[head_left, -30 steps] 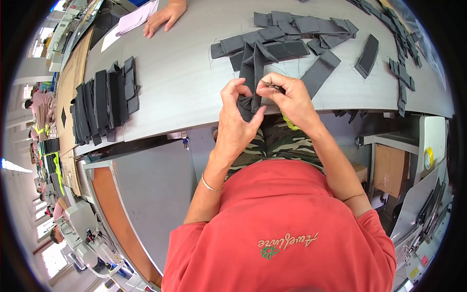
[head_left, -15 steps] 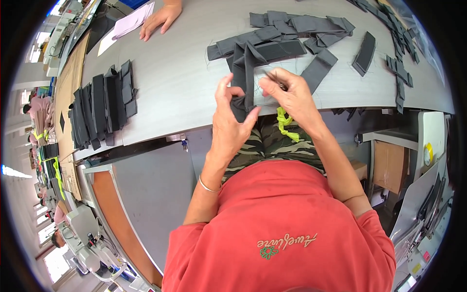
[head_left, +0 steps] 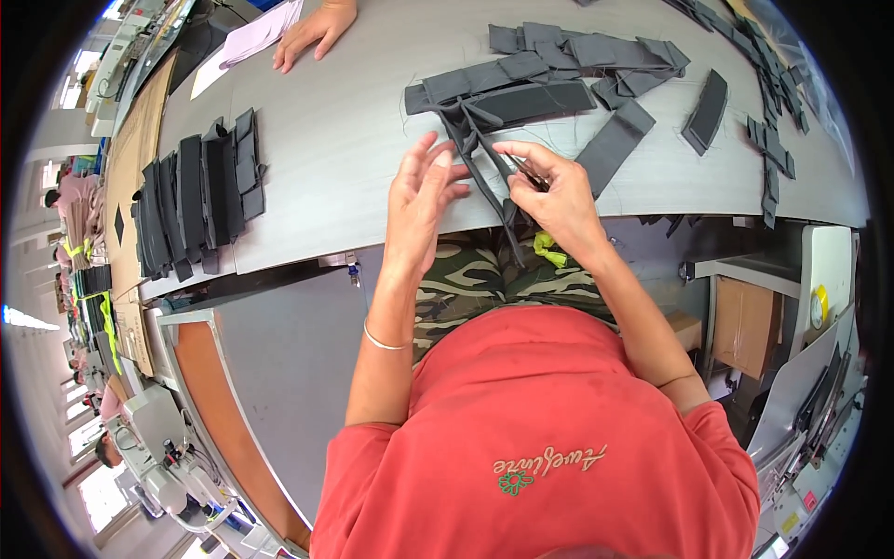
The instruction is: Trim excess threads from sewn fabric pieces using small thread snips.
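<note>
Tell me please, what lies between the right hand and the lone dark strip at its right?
In the head view, a broad dark-grey fabric strip lies on the tabletop between the right hand and the lone strip.

Bright light, curved blackened picture edges

Across the front of the red shirt [head_left: 521,391] runs one line of pale, cursive stitched lettering [head_left: 551,462], with a small green flower-shaped emblem [head_left: 515,483] just beside it on the same shirt. Well to the right of the shirt, a little pink label [head_left: 810,501] and, slightly closer to the shirt, a yellow label [head_left: 792,521] sit on a pale surface, any print on them too small to make out.
</note>
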`<state>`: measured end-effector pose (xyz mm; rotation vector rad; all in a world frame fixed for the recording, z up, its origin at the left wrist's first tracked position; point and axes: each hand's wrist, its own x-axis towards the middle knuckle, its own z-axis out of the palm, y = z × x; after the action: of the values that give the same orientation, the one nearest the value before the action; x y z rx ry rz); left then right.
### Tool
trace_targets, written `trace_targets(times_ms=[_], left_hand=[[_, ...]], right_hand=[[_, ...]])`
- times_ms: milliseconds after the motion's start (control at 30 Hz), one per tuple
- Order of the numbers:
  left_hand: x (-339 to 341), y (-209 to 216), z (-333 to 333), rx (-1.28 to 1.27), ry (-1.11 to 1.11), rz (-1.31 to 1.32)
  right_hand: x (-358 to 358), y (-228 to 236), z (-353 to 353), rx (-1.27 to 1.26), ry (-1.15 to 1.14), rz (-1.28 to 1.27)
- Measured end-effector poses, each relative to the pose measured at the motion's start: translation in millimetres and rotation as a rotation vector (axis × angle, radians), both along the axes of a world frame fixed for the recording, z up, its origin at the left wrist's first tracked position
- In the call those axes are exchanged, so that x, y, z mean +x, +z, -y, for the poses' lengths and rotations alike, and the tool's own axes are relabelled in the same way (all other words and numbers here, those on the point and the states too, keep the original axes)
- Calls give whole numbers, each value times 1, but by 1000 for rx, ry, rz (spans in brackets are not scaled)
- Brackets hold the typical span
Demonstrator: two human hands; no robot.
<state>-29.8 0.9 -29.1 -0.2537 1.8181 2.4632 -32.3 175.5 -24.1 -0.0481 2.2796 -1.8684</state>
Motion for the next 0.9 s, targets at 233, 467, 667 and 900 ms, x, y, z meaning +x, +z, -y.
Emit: trace_targets(times_ms=[233,467,667,900], left_hand=[[-13,11,-19,-94,-127,-60],[-10,20,-18,13,-98,24],[-15,16,-28,-128,-128,-70],[-16,0,-27,-128,-137,-15]], right_hand=[[13,16,1,-209,-37,-121],[6,-3,-3,-204,-112,-92],[0,-22,-17,-174,-113,-77],[3,8,-48,357,14,-296]])
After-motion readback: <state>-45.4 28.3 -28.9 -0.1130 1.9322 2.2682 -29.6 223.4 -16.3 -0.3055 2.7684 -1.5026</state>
